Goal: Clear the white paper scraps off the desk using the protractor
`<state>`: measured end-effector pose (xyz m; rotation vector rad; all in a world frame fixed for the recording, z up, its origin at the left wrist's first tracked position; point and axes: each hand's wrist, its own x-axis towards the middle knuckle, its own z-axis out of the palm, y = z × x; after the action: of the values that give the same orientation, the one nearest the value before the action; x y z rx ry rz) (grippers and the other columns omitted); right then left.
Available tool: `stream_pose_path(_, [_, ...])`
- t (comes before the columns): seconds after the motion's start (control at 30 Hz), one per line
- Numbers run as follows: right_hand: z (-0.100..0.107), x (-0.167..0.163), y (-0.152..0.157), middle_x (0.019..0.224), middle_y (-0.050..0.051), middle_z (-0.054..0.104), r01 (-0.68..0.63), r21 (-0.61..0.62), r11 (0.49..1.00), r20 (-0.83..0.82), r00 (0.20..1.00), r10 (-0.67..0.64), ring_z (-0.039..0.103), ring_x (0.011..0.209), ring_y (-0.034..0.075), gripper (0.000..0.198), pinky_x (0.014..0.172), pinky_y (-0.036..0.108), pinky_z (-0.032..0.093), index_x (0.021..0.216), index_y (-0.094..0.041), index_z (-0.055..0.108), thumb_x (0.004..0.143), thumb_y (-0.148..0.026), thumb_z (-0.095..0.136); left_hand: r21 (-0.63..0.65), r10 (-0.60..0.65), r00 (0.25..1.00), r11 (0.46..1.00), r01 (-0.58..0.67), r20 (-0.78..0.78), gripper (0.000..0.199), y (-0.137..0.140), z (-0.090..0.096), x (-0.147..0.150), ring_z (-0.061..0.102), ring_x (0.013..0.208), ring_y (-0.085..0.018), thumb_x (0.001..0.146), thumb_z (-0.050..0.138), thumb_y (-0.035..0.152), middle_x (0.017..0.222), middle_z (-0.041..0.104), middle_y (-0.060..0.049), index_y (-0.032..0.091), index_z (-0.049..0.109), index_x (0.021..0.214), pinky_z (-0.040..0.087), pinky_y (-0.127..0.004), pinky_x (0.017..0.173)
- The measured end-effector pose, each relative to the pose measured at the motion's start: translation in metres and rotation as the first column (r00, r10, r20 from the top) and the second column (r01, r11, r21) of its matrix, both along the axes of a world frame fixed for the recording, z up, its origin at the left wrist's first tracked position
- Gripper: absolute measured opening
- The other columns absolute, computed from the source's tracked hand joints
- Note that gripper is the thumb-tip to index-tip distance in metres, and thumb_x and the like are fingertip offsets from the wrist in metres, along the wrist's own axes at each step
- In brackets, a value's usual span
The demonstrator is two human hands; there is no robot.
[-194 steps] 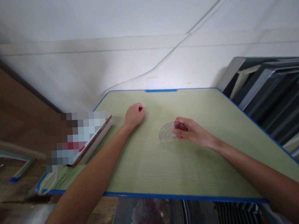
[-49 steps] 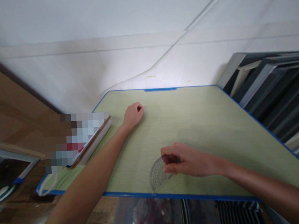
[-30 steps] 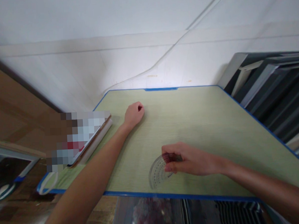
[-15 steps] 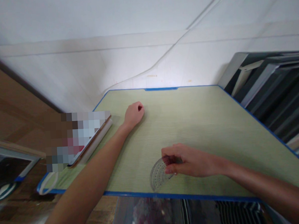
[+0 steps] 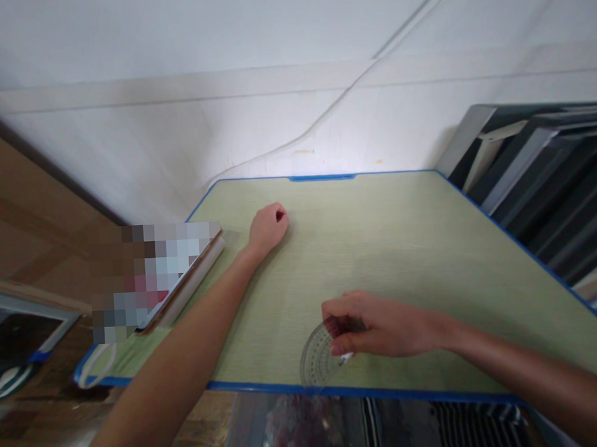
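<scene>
Between the thumb and curled fingers of my right hand (image 5: 366, 323) is a clear plastic protractor (image 5: 316, 362). Its curved, marked edge points left, close to the front edge of the pale green table (image 5: 404, 231). The fingers cover its upper right part. My left hand (image 5: 269, 226) rests as a loose fist on the far left part of the tabletop, and I see nothing inside its curl.
A pixelated flat stack (image 5: 196, 282) lies at the table's left side, with a white loop (image 5: 98, 367) hanging by it. Dark panels (image 5: 541, 184) lean along the right side. Behind is a white wall (image 5: 253, 126) with a cable (image 5: 318, 119). Below the front edge are striped items (image 5: 479, 424).
My right hand has dipped slightly toward the front edge and the protractor has tilted a little with it. My left hand stays in place.
</scene>
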<state>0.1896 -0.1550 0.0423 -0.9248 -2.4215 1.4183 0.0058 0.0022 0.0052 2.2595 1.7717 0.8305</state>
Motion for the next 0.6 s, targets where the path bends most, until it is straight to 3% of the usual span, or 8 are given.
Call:
stream_pose_path(0.37, [-0.013,0.002,0.014,0.058,-0.005,0.046,0.021,-0.208,0.978,-0.173,0.983,-0.058,0.044,0.052,0.007,0.023,0.046,0.018,0.033,0.070,-0.016,0.043,0.078,-0.032,0.057,-0.007,0.006,1.000,1.000,-0.006,0.026,0.020,0.000,0.000,0.000,0.052,0.072,-0.014,0.073,0.040,0.020,0.078,0.064,-0.006,0.015,0.060,0.074,0.041,-0.027,0.071])
stream_pose_path(0.6, [-0.022,0.005,0.026,0.058,-0.005,0.047,0.071,-0.253,0.965,-0.232,0.964,-0.131,0.046,0.051,0.007,0.034,0.045,0.018,0.036,0.071,-0.017,0.040,0.075,-0.045,0.059,-0.021,0.024,0.998,1.000,-0.023,0.049,0.020,0.000,-0.002,0.001,0.053,0.073,-0.015,0.073,0.041,0.021,0.079,0.064,-0.005,0.015,0.060,0.075,0.041,-0.027,0.072])
